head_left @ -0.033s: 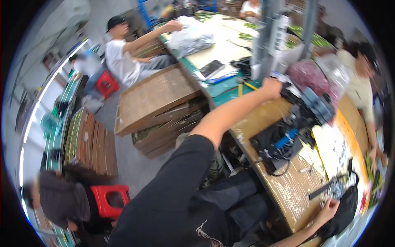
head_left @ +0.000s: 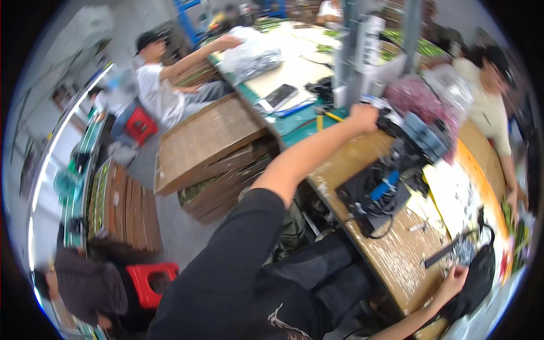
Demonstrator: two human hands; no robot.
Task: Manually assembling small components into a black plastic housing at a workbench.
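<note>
Toward four o'clock, a black strap (head_left: 441, 255) lies near your right hand (head_left: 453, 281).
Its long axis runs eight-to-two; I cannot tell whether your fingers clamp it.

My remote view comes from the left fisheye on the wearer's head, facing down and ahead over the black short-sleeved shirt (head_left: 226, 255), which is nearest my lens. Its wide field takes in the bare left hand (head_left: 362, 118) right of centre, the bare right hand (head_left: 453, 282) toward the lower-right rim, the brown wooden tabletop (head_left: 405, 266) beneath me and, farther off, a red plastic stool (head_left: 140, 126).
</note>
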